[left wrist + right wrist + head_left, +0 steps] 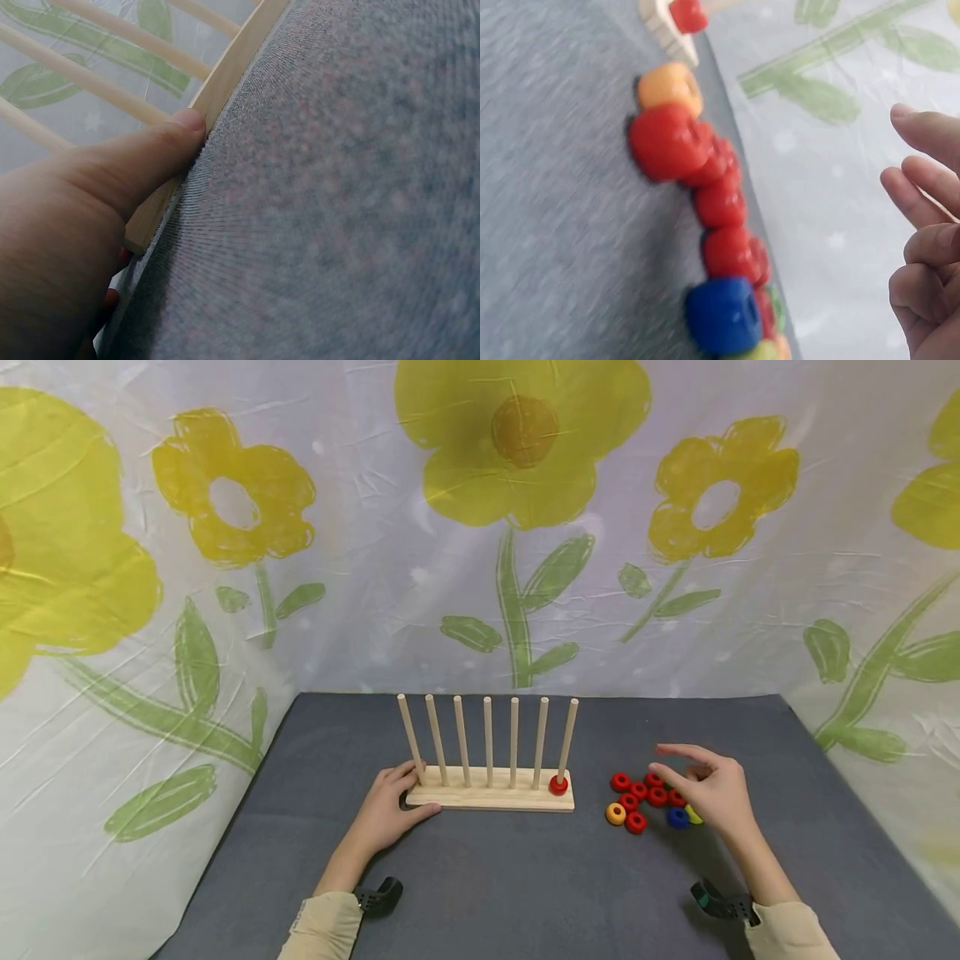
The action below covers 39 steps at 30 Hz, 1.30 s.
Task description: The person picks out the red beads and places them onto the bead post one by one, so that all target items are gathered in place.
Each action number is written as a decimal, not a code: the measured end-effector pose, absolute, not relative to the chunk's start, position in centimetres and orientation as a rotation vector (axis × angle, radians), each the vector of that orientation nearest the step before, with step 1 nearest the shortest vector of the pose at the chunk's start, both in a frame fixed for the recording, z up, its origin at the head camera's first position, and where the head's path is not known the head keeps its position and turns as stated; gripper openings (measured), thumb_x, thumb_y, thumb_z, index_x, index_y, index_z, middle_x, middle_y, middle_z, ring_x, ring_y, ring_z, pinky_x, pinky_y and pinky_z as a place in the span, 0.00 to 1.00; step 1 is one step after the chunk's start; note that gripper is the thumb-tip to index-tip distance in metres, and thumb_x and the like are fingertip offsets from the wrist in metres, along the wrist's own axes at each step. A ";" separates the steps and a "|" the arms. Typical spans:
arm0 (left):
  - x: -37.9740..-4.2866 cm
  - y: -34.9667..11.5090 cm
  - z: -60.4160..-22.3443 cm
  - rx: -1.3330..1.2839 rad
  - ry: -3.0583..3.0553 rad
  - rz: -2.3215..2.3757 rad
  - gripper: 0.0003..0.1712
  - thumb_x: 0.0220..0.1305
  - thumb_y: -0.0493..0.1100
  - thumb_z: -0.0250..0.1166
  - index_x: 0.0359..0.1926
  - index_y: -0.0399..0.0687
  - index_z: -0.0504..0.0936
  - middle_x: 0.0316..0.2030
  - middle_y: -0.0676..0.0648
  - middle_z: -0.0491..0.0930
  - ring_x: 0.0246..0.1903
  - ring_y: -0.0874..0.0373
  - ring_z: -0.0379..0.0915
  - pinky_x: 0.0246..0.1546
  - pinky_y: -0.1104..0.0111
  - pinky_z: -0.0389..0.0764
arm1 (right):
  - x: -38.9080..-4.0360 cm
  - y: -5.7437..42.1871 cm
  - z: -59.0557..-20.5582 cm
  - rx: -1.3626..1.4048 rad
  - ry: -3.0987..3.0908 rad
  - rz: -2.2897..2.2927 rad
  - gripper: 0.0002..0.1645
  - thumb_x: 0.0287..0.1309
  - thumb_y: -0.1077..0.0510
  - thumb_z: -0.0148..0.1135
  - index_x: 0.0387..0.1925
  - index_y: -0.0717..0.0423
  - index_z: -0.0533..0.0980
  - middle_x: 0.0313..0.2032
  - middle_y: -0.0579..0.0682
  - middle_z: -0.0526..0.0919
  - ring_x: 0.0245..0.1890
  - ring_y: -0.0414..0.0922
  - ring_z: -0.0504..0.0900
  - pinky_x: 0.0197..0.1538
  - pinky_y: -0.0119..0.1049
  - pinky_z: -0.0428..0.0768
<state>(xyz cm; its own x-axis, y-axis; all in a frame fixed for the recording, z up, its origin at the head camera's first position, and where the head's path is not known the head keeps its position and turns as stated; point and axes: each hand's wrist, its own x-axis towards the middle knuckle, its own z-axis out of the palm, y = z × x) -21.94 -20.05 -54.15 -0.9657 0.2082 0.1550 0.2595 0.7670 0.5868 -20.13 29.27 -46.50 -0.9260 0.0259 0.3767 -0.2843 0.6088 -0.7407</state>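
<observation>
A wooden peg stand [491, 800] with a row of several upright pegs stands on the table. One red ring [558, 786] sits at the foot of its rightmost peg. My left hand [388, 810] grips the stand's left end, thumb against the front edge and fingers around behind. To the right lies a loose cluster of several red rings [635, 822], with an orange ring [616, 814], a blue ring [678, 817] and a yellow ring [693, 815]. Above the cluster's right side hovers my right hand [716, 789], its index finger and thumb apart with nothing between them.
A dark grey cloth [495, 885] covers the table. Behind and at the sides hangs a pale sheet [360, 568] printed with yellow flowers. In the right wrist view, a bit of green ring [778, 307] shows behind the blue one.
</observation>
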 end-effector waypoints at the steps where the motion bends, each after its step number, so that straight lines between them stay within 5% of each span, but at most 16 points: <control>1: -22.0 -20.1 -54.2 -0.381 -2.878 -0.970 0.44 0.65 0.58 0.77 0.74 0.42 0.76 0.76 0.38 0.69 0.72 0.37 0.63 0.71 0.39 0.68 | -20.1 29.5 -46.7 0.200 -2.493 1.225 0.16 0.62 0.55 0.79 0.51 0.51 0.89 0.09 0.39 0.59 0.09 0.40 0.54 0.13 0.36 0.57; 20: -22.0 -20.0 -54.1 -0.379 -2.870 -0.963 0.44 0.64 0.56 0.78 0.74 0.40 0.76 0.75 0.36 0.69 0.72 0.36 0.64 0.70 0.39 0.68 | -17.8 29.9 -50.2 0.233 -2.601 1.140 0.19 0.55 0.54 0.84 0.48 0.53 0.90 0.15 0.39 0.65 0.13 0.33 0.54 0.17 0.33 0.58; 39: -22.0 -20.0 -54.3 -0.364 -2.885 -0.972 0.45 0.64 0.58 0.77 0.75 0.42 0.74 0.76 0.37 0.68 0.71 0.38 0.64 0.70 0.39 0.69 | -16.1 28.4 -51.9 0.327 -2.591 1.169 0.18 0.49 0.54 0.87 0.43 0.43 0.91 0.11 0.37 0.57 0.15 0.25 0.47 0.15 0.27 0.52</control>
